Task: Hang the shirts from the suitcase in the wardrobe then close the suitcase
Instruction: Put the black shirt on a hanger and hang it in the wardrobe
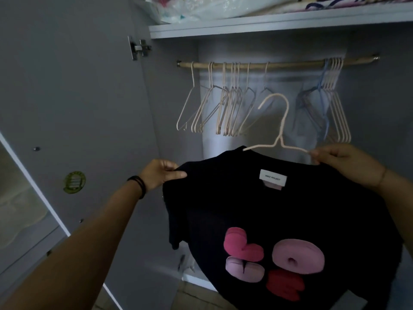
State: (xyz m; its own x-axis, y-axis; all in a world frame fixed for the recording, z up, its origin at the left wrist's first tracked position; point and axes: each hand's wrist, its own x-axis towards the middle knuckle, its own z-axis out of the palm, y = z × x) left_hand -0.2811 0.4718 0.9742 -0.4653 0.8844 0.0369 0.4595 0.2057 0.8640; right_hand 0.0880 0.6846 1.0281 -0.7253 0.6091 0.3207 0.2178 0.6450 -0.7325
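Your picture is dim, gray and a little blurry, brightest on the wardrobe back wall [283, 79], with lines bending near the edges.

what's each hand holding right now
Left hand: pinches the black shirt at one shoulder.
Right hand: pinches the hanger end at the other shoulder.

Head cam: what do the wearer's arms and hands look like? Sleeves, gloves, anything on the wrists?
No sleeves or gloves in view. The left hand has thin black bands stacked at the wrist. The right hand has one thin band at the wrist, colour unclear.
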